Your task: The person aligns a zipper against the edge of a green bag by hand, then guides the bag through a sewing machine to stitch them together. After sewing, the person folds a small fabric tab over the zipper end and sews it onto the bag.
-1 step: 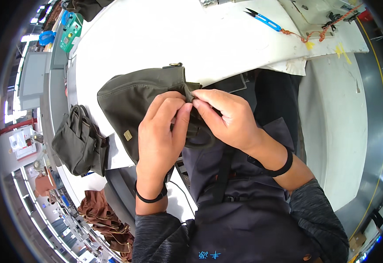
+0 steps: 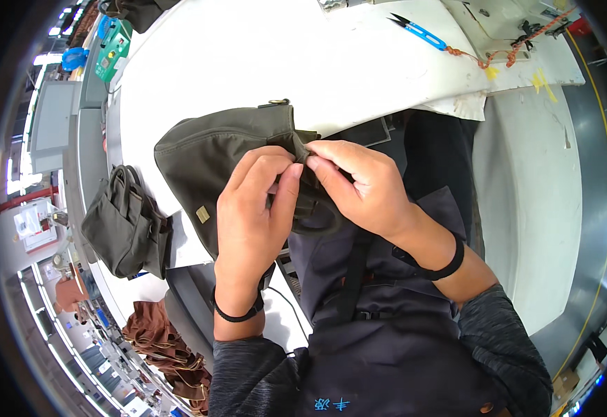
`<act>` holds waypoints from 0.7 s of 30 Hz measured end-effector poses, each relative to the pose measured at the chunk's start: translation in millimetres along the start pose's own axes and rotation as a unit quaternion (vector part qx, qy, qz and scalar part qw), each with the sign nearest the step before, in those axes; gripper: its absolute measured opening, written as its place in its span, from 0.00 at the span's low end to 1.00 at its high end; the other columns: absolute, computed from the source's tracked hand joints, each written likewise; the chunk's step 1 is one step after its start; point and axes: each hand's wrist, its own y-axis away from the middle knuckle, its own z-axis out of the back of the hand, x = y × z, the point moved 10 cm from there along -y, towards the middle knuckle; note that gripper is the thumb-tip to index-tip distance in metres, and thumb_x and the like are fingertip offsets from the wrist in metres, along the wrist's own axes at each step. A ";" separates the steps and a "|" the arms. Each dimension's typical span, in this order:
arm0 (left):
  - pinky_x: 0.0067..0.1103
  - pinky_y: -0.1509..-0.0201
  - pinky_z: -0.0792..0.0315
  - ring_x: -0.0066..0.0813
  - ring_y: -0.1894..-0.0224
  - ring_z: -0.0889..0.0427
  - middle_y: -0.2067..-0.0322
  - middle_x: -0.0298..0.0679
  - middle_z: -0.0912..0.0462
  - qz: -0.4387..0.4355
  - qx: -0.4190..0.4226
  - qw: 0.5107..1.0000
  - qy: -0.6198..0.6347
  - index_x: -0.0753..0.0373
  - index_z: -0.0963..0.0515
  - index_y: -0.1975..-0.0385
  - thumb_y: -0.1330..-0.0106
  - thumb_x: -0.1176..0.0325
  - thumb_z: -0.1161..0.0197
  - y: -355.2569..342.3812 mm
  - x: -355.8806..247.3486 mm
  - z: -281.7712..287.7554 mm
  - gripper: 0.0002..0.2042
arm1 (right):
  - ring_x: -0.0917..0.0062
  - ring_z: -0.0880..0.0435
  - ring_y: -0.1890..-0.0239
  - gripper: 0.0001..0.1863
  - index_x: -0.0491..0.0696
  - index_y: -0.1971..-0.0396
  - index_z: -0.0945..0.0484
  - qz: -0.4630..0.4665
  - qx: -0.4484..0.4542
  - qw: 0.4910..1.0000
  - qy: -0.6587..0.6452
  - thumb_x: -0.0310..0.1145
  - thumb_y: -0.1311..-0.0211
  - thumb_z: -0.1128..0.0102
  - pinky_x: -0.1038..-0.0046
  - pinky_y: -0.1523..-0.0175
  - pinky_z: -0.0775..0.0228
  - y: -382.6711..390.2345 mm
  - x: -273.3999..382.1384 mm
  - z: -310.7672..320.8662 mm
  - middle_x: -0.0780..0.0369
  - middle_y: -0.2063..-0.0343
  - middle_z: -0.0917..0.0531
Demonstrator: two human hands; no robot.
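Note:
A dark olive fabric bag (image 2: 203, 163) lies tilted at the table's near edge, its lower part reaching toward my lap. It has a small metallic tag (image 2: 203, 214) on its side and a metal ring (image 2: 273, 103) at its top corner. My left hand (image 2: 258, 201) pinches the bag's edge between thumb and fingers. Right beside it, my right hand (image 2: 355, 182) pinches the same edge, thumb against forefinger. The fingertips nearly meet over a folded bit of cloth (image 2: 301, 149). A rounded handle (image 2: 321, 221) hangs below my hands. What lies inside the fold is hidden.
The white tabletop (image 2: 248, 55) spreads beyond the bag. Blue-handled thread snips (image 2: 418, 31) on an orange cord lie at the far right. Another olive bag (image 2: 123, 226) sits at the left, above a pile of brown pieces (image 2: 168, 354). A green box (image 2: 113, 50) stands far left.

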 end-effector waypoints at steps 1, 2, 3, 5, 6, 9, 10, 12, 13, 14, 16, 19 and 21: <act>0.24 0.63 0.21 0.33 0.67 0.16 0.58 0.43 0.15 0.004 -0.006 1.000 0.030 0.68 0.20 0.60 0.27 0.77 0.34 0.6 1.3 3.0 0.02 | 0.58 0.11 0.67 0.10 0.39 0.54 0.16 -0.022 -0.013 0.999 -0.022 0.22 0.34 0.32 0.68 0.63 0.20 0.1 -5.9 1.4 0.50 0.66 0.12; 0.22 0.63 0.21 0.28 0.66 0.16 0.56 0.43 0.15 0.009 -0.012 0.998 0.060 0.69 0.19 0.60 0.27 0.77 0.35 1.1 2.6 5.2 0.02 | 0.60 0.10 0.67 0.10 0.38 0.54 0.16 -0.030 -0.009 0.999 -0.022 0.23 0.33 0.32 0.68 0.62 0.19 0.3 -7.2 1.9 0.51 0.65 0.11; 0.22 0.63 0.21 0.28 0.66 0.16 0.56 0.43 0.15 0.010 -0.014 0.998 0.061 0.69 0.19 0.60 0.27 0.77 0.35 1.7 3.1 5.8 0.02 | 0.60 0.10 0.67 0.10 0.38 0.54 0.16 -0.029 -0.006 0.999 -0.022 0.23 0.33 0.32 0.68 0.62 0.19 1.2 -7.4 1.5 0.51 0.65 0.11; 0.19 0.60 0.20 0.21 0.63 0.18 0.51 0.42 0.16 0.075 -0.001 0.972 0.222 0.69 0.19 0.59 0.26 0.77 0.36 4.2 15.5 0.4 0.03 | 0.63 0.10 0.67 0.09 0.38 0.54 0.17 -0.037 -0.008 0.999 -0.036 0.22 0.32 0.34 0.69 0.62 0.20 3.1 -9.9 1.1 0.52 0.65 0.11; 0.18 0.59 0.21 0.18 0.62 0.19 0.48 0.41 0.18 0.092 0.009 0.951 0.295 0.69 0.19 0.59 0.24 0.76 0.37 2.3 15.3 -6.3 0.03 | 0.63 0.10 0.67 0.09 0.38 0.54 0.17 -0.036 -0.004 0.999 -0.036 0.22 0.32 0.34 0.69 0.62 0.20 3.2 -9.8 1.2 0.52 0.65 0.11; 0.16 0.61 0.22 0.17 0.63 0.20 0.54 0.39 0.16 0.103 0.040 0.901 0.419 0.68 0.22 0.55 0.18 0.71 0.44 -5.9 19.4 -27.1 0.07 | 0.66 0.10 0.66 0.08 0.38 0.55 0.17 -0.045 0.016 0.998 -0.050 0.21 0.31 0.35 0.70 0.61 0.20 4.1 -9.3 -3.8 0.54 0.64 0.11; 0.16 0.62 0.23 0.17 0.64 0.20 0.57 0.37 0.16 0.115 0.046 0.885 0.448 0.67 0.23 0.56 0.18 0.70 0.45 -9.3 26.1 -32.1 0.07 | 0.66 0.10 0.66 0.07 0.38 0.55 0.17 -0.054 0.017 0.997 -0.055 0.20 0.31 0.35 0.71 0.61 0.20 3.1 -13.0 -3.0 0.54 0.64 0.11; 0.19 0.65 0.25 0.18 0.67 0.21 0.68 0.34 0.19 0.152 0.078 0.871 0.461 0.66 0.25 0.60 0.18 0.70 0.44 -10.5 39.4 -33.7 0.07 | 0.66 0.10 0.66 0.07 0.38 0.56 0.17 -0.050 0.026 0.997 -0.049 0.19 0.31 0.36 0.71 0.60 0.20 3.8 -12.1 -3.4 0.53 0.64 0.12; 0.19 0.65 0.25 0.18 0.67 0.21 0.68 0.34 0.19 0.151 0.078 0.870 0.463 0.66 0.25 0.60 0.18 0.70 0.44 -11.2 36.3 -33.0 0.07 | 0.66 0.10 0.66 0.07 0.38 0.56 0.17 -0.050 0.026 0.997 -0.046 0.19 0.31 0.36 0.71 0.60 0.20 3.9 -13.7 -4.5 0.53 0.64 0.12; 0.21 0.65 0.25 0.21 0.69 0.21 0.69 0.36 0.20 0.109 0.075 0.935 0.330 0.66 0.25 0.60 0.19 0.71 0.43 -13.1 28.8 -26.1 0.06 | 0.64 0.11 0.66 0.07 0.38 0.56 0.17 -0.033 0.017 0.999 -0.033 0.19 0.31 0.36 0.71 0.60 0.20 4.1 -13.5 -4.4 0.53 0.65 0.12; 0.29 0.65 0.26 0.36 0.71 0.21 0.71 0.43 0.23 0.001 0.050 0.988 0.148 0.66 0.25 0.61 0.25 0.76 0.38 -17.3 7.1 -20.5 0.03 | 0.63 0.11 0.66 0.07 0.38 0.56 0.17 -0.018 0.008 1.000 -0.017 0.20 0.31 0.37 0.70 0.60 0.20 2.7 -13.1 -3.6 0.52 0.65 0.12; 0.33 0.64 0.26 0.48 0.70 0.22 0.71 0.46 0.24 -0.150 0.022 0.987 0.060 0.67 0.25 0.61 0.28 0.78 0.38 -19.9 -28.4 -19.2 0.03 | 0.61 0.11 0.65 0.07 0.39 0.56 0.16 -0.013 -0.006 1.000 -0.021 0.20 0.32 0.36 0.70 0.60 0.20 0.5 -10.9 3.3 0.52 0.65 0.11; 0.38 0.63 0.27 0.54 0.67 0.22 0.69 0.49 0.24 -0.174 0.035 0.984 -0.021 0.67 0.27 0.61 0.30 0.78 0.37 -19.4 -29.4 -13.4 0.05 | 0.59 0.10 0.64 0.08 0.39 0.56 0.15 -0.001 -0.014 1.000 0.018 0.21 0.33 0.35 0.68 0.59 0.19 -0.5 -6.2 11.8 0.50 0.64 0.11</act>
